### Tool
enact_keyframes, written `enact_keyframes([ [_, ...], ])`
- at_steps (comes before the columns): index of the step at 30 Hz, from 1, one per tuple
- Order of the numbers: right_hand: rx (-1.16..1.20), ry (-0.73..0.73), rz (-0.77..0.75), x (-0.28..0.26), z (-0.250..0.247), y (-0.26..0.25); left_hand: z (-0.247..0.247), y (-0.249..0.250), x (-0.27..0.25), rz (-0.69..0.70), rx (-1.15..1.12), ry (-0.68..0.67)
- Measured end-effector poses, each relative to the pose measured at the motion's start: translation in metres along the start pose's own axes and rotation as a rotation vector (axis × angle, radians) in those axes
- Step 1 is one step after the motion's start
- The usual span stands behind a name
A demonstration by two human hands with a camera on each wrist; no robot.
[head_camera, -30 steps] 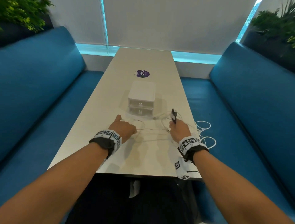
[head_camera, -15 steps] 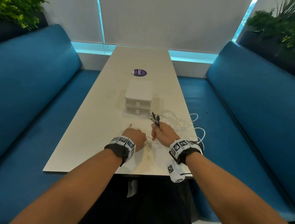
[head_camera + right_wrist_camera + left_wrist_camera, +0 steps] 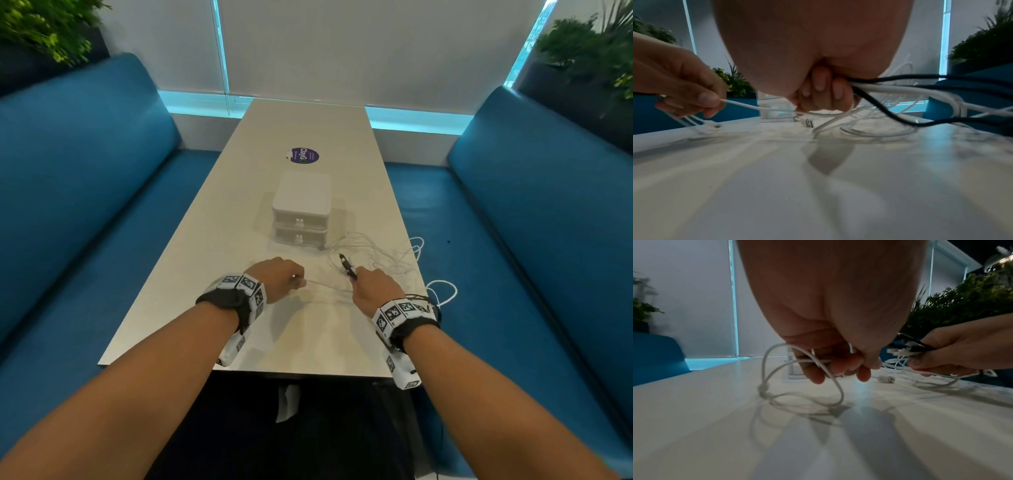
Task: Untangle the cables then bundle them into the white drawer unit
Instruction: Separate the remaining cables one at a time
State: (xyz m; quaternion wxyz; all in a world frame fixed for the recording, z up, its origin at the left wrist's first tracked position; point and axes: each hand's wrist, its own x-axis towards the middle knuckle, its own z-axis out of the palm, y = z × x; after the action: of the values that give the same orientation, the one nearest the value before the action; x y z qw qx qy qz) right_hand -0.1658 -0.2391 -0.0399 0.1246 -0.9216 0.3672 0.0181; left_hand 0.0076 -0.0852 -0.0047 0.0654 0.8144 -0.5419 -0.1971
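Note:
A white two-drawer unit [image 3: 302,209] stands mid-table with both drawers closed. A tangle of white cables [image 3: 373,253] lies to its right and trails over the table's right edge. My left hand [image 3: 281,279] grips a thin white cable [image 3: 803,363], loops of which hang to the table below the hand. That cable runs across to my right hand [image 3: 371,286], which holds a bundle of white and black cables [image 3: 890,87], plug ends [image 3: 346,264] sticking up from the fist. A loose USB plug [image 3: 806,122] lies on the table between the hands.
The long pale table [image 3: 308,130] carries a round purple sticker [image 3: 303,156] beyond the drawer unit. Blue bench seats [image 3: 85,192] run along both sides, with plants [image 3: 589,51] behind them. Cable loops [image 3: 442,291] hang off the table over the right seat.
My hands, close together half a second ago, have moved apart, drawing the white cable taut between them. The right hand still holds the plug ends upright.

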Motion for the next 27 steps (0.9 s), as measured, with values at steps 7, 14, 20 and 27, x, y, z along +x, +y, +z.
enact_keyframes([
  [7,0.295,0.027,0.049,0.0,0.004,-0.009,0.015,0.015,-0.002,-0.029,0.119,0.006],
  [14,0.382,-0.031,-0.169,-0.007,0.011,-0.029,0.024,0.033,0.007,0.061,0.129,0.05],
  [20,0.257,-0.068,-0.183,-0.006,0.01,-0.025,0.017,0.02,0.003,0.012,0.125,0.02],
  [27,0.013,0.002,0.022,-0.003,0.002,0.002,0.011,-0.004,-0.001,-0.044,0.161,0.006],
])
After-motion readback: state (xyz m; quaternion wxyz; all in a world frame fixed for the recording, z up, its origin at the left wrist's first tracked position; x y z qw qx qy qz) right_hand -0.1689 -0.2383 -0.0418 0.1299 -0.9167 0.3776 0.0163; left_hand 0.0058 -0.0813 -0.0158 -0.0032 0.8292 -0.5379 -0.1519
